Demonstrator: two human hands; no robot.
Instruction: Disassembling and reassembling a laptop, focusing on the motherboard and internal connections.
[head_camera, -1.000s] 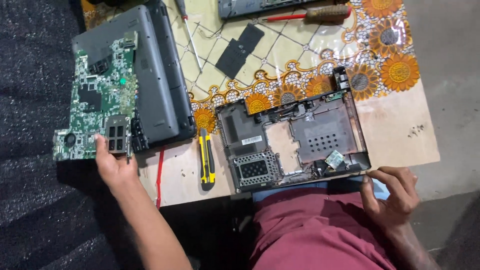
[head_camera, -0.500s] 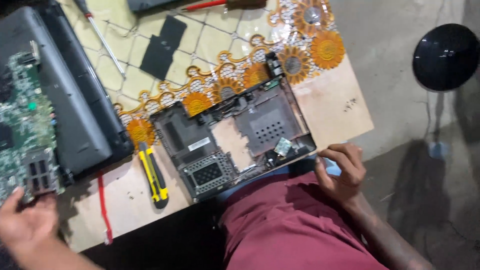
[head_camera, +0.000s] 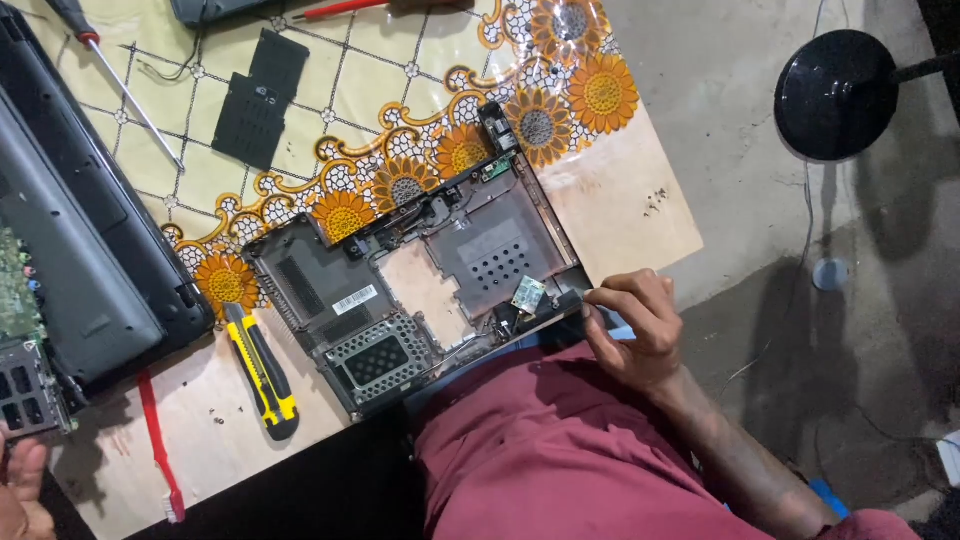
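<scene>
down at the bottom of the frame, a lap in dark red cloth fills the near edge. just above it the right hand sits at the lower right corner of the open laptop base, fingers curled and pinched narrow on that corner's edge, beside a small green card. the base lies tilted across the middle of the frame on a bare wooden table, partly over a sunflower-patterned cloth. at the lower left corner only part of the left hand shows, touching the lower end of a green circuit board; whether its fingers grip cannot be told. a red-handled brush and a yellow and black utility knife lie at lower left, near the base. a grey laptop lid lies along the left edge. farther up, a black cover panel and a screwdriver rest on the cloth. at upper right, a round black stand base stands on the grey concrete floor.
</scene>
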